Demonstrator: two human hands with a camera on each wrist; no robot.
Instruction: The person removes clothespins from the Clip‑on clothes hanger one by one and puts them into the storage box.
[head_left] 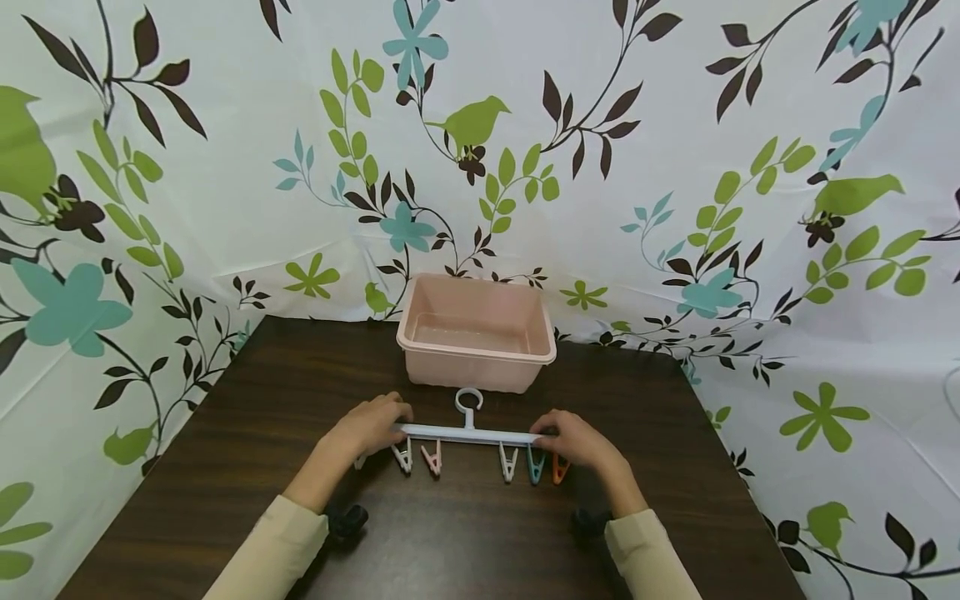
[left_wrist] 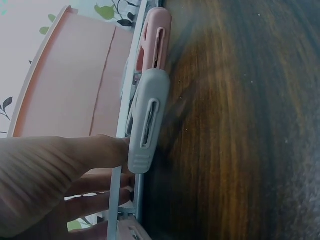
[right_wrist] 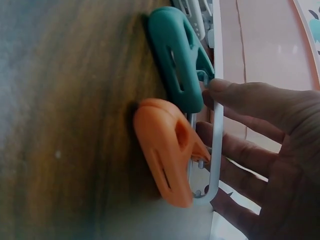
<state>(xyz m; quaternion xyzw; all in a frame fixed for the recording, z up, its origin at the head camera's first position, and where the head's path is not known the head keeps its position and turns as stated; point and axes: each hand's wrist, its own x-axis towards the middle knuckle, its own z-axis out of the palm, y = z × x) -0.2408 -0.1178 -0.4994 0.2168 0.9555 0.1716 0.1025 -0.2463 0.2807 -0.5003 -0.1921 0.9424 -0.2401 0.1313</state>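
Observation:
A white hanger (head_left: 442, 432) with a ring-shaped hook on top lies across the dark table. My left hand (head_left: 372, 427) grips its left end, thumb on one side of the bar and fingers on the other. At the opposite end my right hand (head_left: 570, 436) pinches the bar. Clothespins hang along it. Near the left hand are a pink clothespin (left_wrist: 154, 37) and a white clothespin (left_wrist: 149, 122), with another partly hidden by that hand. Toward the right hand come a second white clothespin (head_left: 507, 463), a teal clothespin (right_wrist: 177, 60) and an orange clothespin (right_wrist: 164, 150).
Behind the hanger stands a pink plastic basin (head_left: 480, 367), close to the table's far edge. The dark wooden table (head_left: 465, 533) extends toward the person. A white cloth (head_left: 600, 208) printed with leaves and birds hangs around the back and sides.

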